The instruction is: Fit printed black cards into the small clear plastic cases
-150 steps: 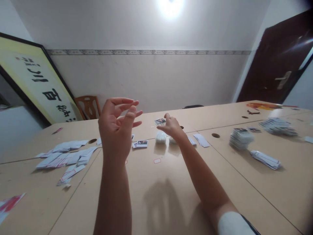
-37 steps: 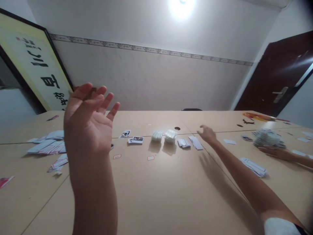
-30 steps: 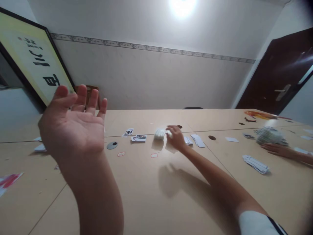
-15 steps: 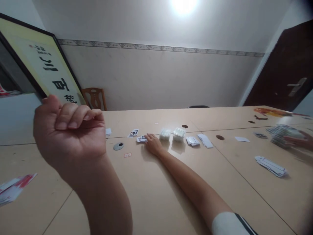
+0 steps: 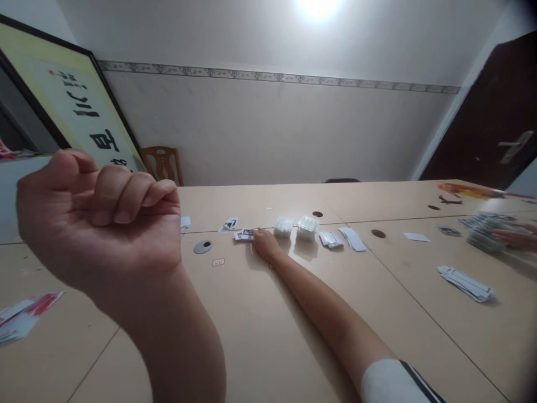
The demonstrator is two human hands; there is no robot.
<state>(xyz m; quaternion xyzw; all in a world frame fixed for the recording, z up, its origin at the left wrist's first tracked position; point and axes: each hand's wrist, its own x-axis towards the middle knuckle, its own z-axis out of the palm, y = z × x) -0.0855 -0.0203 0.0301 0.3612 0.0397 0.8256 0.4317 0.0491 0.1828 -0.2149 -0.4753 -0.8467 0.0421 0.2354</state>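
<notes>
Close to the camera at left, my left hand [image 5: 104,207] is raised above the table with its palm toward me. Its fingers are curled in a loose fist, and nothing shows in it. Farther off, my right hand [image 5: 264,243] rests on the table, its fingers closed at the right end of a small stack of printed cards [image 5: 243,235]. The fingertips are small and partly hidden there. Another few printed cards [image 5: 230,224] lie just behind. Two clear plastic-looking stacks [image 5: 307,225] stand right of my right hand.
White card bundles [image 5: 331,240] and folded strips [image 5: 465,284] lie toward the right. At the far right, another person's hand [image 5: 516,238] touches a wide stack of clear packets [image 5: 486,232]. A grey cable cover [image 5: 203,247] and red-edged papers [image 5: 27,316] are at left.
My left hand has shifted left and tilted, its fingers still curled. My right hand has slid slightly right along the card stack, uncovering more of it. The other person's hand has moved slightly.
</notes>
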